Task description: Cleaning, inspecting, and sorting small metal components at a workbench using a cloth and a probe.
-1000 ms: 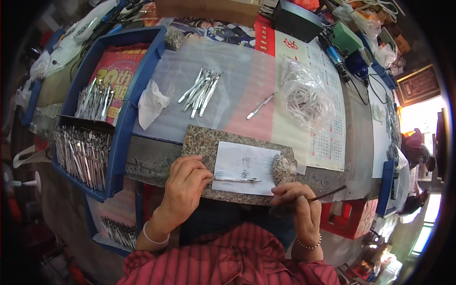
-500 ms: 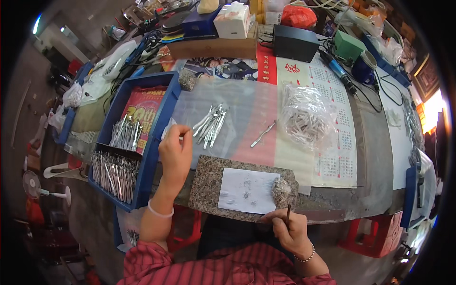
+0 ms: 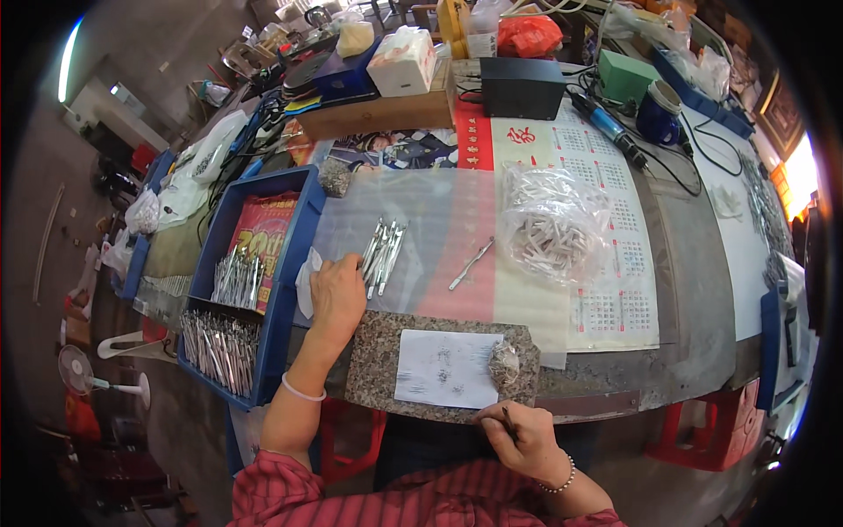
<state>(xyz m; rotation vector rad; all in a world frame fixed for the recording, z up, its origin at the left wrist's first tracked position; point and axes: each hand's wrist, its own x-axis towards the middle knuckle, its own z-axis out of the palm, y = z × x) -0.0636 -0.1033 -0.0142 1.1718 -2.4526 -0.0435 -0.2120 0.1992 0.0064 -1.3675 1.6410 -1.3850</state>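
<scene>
My left hand (image 3: 337,297), its fingers curled downward, is at the left edge of a small pile of slim silver metal pieces (image 3: 385,255). Whatever its fingertips grip is hidden. Beside that hand lies a crumpled white cloth or paper (image 3: 306,283). My right hand (image 3: 529,442) is closed around a thin dark stick (image 3: 507,416) at the front edge of a speckled stone slab (image 3: 369,360). A white sheet with dark scuff marks (image 3: 443,367) lies on the slab, with a clear-wrapped lump (image 3: 504,364) at its right. One separate silver piece (image 3: 472,263) lies right of the pile.
To the left, a blue divided tray (image 3: 285,290) holds many silver pieces. A clear bag of short white sticks (image 3: 555,230) lies on the calendar sheet (image 3: 615,255). A dark box (image 3: 523,88), a blue handheld tool (image 3: 606,127) and a mug (image 3: 659,112) stand farther back.
My left hand has moved right and a little nearer to me, from beside the blue tray to the pile, its fingers turning downward. The right hand still holds the stick. The view has shifted slightly.
</scene>
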